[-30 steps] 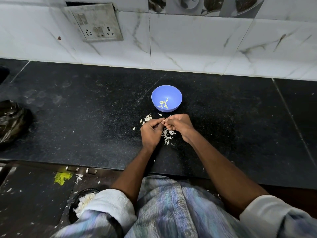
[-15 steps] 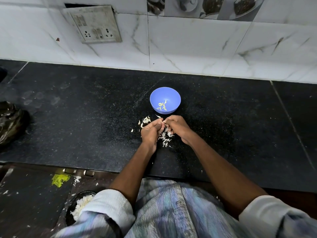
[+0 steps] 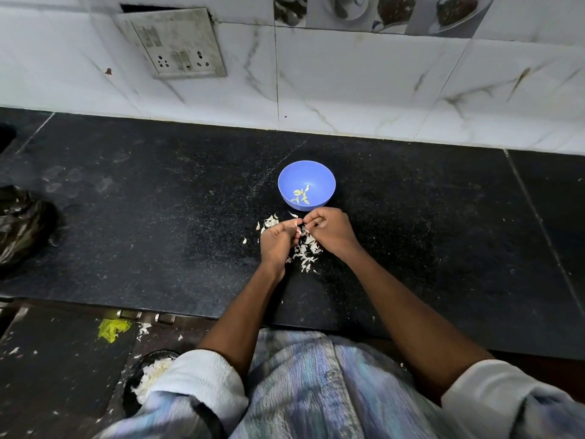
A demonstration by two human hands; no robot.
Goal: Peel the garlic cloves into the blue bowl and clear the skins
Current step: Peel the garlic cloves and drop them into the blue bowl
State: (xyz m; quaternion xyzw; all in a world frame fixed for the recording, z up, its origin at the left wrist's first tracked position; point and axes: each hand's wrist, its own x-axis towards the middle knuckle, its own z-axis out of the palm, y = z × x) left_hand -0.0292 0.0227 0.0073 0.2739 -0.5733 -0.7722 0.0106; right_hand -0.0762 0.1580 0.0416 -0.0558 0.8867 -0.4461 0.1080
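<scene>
Change: since the earlier frames both hands are seen slightly parted, with a pale clove now exposed between the fingertips; the bowl is unmoved.
Left hand point(image 3: 276, 240): fingers curled, a small clove point(image 3: 297, 222) pinched at the fingertips.
Right hand point(image 3: 329, 229): fingers curled, tips brought to the same clove; what is gripped cannot be told apart.
Bowl point(image 3: 306, 184): blue, upright on the counter point(image 3: 158, 223), just beyond the hands; a few peeled cloves point(image 3: 300, 195) are lying at its bottom.
Skins point(image 3: 305, 253): scattered on the counter under and between the hands, with a smaller patch point(image 3: 269, 222) left of the left hand.
Surroundings: a black bag point(image 3: 22, 223) is noted at the counter's far left; a socket plate point(image 3: 177, 42) is set in the tiled wall.
</scene>
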